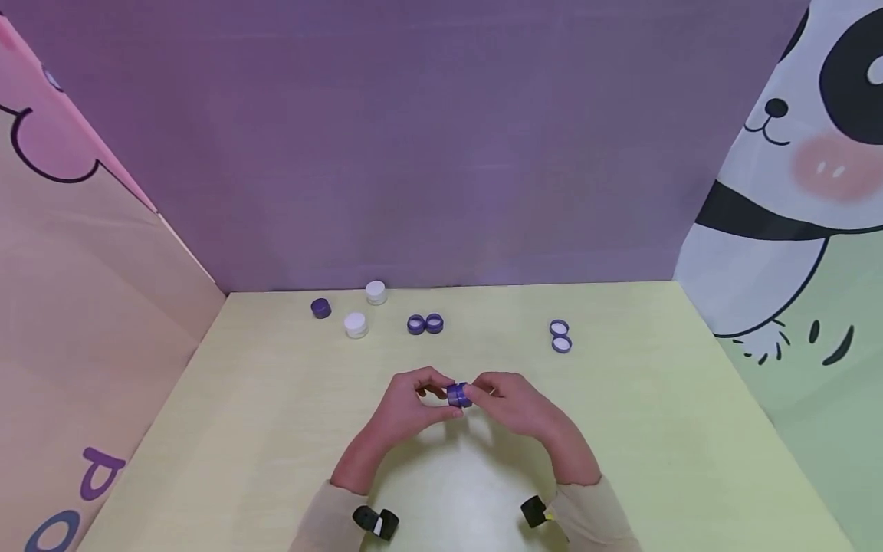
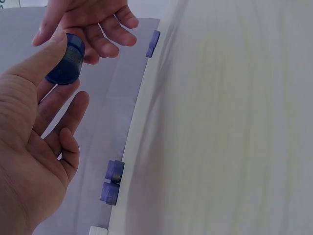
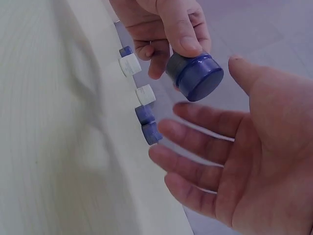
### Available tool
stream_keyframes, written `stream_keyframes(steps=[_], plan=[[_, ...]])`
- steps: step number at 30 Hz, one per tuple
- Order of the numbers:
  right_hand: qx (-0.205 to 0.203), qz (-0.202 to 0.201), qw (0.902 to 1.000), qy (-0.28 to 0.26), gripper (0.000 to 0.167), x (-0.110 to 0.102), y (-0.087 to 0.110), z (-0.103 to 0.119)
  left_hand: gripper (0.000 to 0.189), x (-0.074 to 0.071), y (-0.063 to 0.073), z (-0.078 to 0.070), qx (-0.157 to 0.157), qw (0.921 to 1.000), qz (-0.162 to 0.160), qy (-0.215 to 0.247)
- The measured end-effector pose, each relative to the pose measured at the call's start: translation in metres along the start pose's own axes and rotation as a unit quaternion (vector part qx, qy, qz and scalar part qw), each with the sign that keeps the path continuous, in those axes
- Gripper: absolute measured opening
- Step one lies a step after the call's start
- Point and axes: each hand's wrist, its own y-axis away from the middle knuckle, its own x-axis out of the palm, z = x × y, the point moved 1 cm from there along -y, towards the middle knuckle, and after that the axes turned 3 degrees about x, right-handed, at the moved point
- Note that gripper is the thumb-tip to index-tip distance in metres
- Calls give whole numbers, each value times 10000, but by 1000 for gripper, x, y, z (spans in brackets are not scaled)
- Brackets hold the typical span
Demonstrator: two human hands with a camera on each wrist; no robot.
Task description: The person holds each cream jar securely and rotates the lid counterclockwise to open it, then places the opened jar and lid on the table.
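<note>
Between finger and thumb, my left hand [image 1: 407, 406] grips a small, dark blue, round jar [image 3: 198, 76] above the table. One end of the jar is turned toward my right hand [image 3: 264, 147]. In the right wrist view, the right thumb and fingers are spread around that end, with a slight gap between the thumb tip and the jar. The left thumb [image 2: 41, 61] presses on the jar's side in the left wrist view, while the other left fingers lie loosely bent below.
On the pale table [image 1: 262, 429], two open blue jars [image 1: 425, 323] stand side by side beyond the hands. Two blue lids [image 1: 560, 337] with white insides lie at the right. Left of the open jars are two white jars [image 1: 356, 325] and a dark blue jar [image 1: 320, 308].
</note>
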Motion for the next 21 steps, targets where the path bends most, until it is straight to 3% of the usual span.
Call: stream_keyframes(steps=[4, 9, 15, 21], plan=[[-186, 88, 9997, -141, 29, -1, -2, 0, 30, -1, -3, -1, -18, 10000, -56, 24], [-403, 152, 9986, -303, 23, 0, 0, -2, 32, 0, -1, -4, -351, 9993, 15, 91], [-785, -10, 9965, -279, 31, -1, 1, -3, 29, -4, 4, -29, -315, 9994, 83, 147], [-386, -174, 9990, -159, 31, -2, 1, -3, 27, -4, 5, -39, -283, 9994, 109, 136]])
